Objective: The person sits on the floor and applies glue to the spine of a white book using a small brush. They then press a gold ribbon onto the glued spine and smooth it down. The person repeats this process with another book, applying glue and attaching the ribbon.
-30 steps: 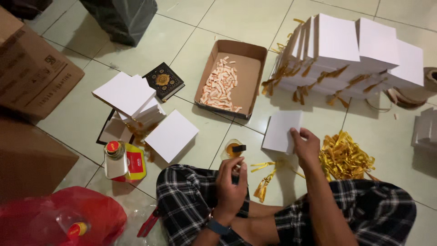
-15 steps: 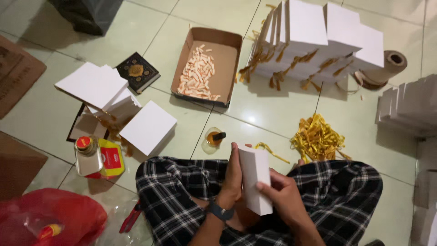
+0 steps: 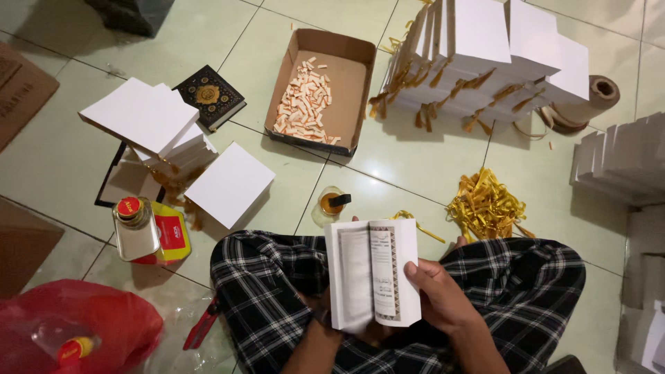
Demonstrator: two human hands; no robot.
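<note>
Pale tiled floor point(image 3: 429, 166) — both hands' grip closed on an open book point(image 3: 374, 273) — cardboard tray point(image 3: 346, 62) nearby.

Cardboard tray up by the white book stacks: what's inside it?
The cardboard tray holds a loose heap of small pale orange strips along its left half; the right half shows bare brown bottom. Anything beneath the heap is covered, and the near wall hides the front inner edge.

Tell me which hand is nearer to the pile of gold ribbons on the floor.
Right. The right hand grips the open book just below the gold ribbons; the left hand is mostly hidden behind the book, farther away.
</note>
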